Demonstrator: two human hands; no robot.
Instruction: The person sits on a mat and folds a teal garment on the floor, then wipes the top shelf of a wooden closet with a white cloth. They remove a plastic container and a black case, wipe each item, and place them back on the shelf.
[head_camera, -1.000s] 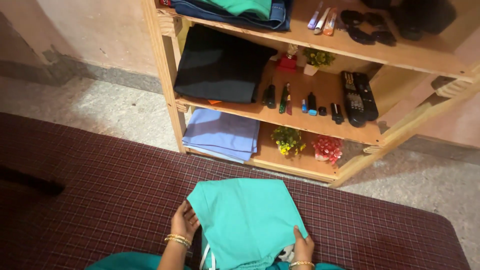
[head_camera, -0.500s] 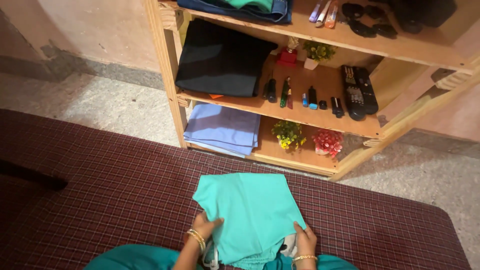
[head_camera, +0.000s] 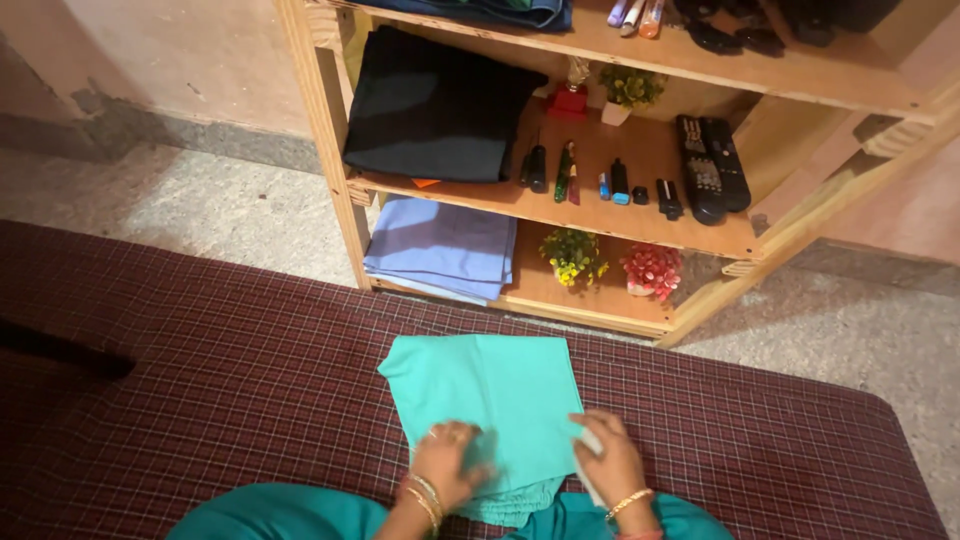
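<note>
Two hands press flat on a folded teal cotton garment (head_camera: 480, 400) at the lower centre of the frame. My left hand (head_camera: 447, 462) lies palm down on its near left part, fingers spread; my right hand (head_camera: 603, 456) rests open on the near right edge, pinching nothing. I see the cloth's far edge lying straight and smooth, its near hem crumpled. It sits on a maroon checked woven mattress cover (head_camera: 220, 380), with wide bare room to the left and right. Beyond the mattress edge, speckled stone floor (head_camera: 200, 205) runs to a pale wooden shelf unit (head_camera: 330, 150) in the upper middle, holding a folded black cloth (head_camera: 435, 105) and a folded lilac cloth (head_camera: 440, 245).
</note>
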